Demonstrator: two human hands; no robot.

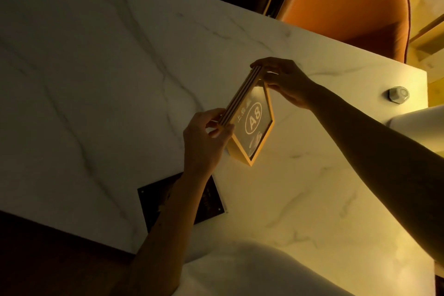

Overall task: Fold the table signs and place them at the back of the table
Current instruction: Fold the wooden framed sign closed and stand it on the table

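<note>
A wooden-framed table sign marked "A8" stands tilted on the white marble table, right of centre. Its clear panel faces me. Along its top edge runs a stack of thin wooden slats. My left hand pinches the near end of that top edge. My right hand grips the far end, fingers curled over it. The sign's lower corner rests on the tabletop.
A flat dark plaque lies under my left forearm near the front edge. A small round metal object sits at the table's right edge. Two orange chairs stand behind the far edge. White fabric fills the bottom.
</note>
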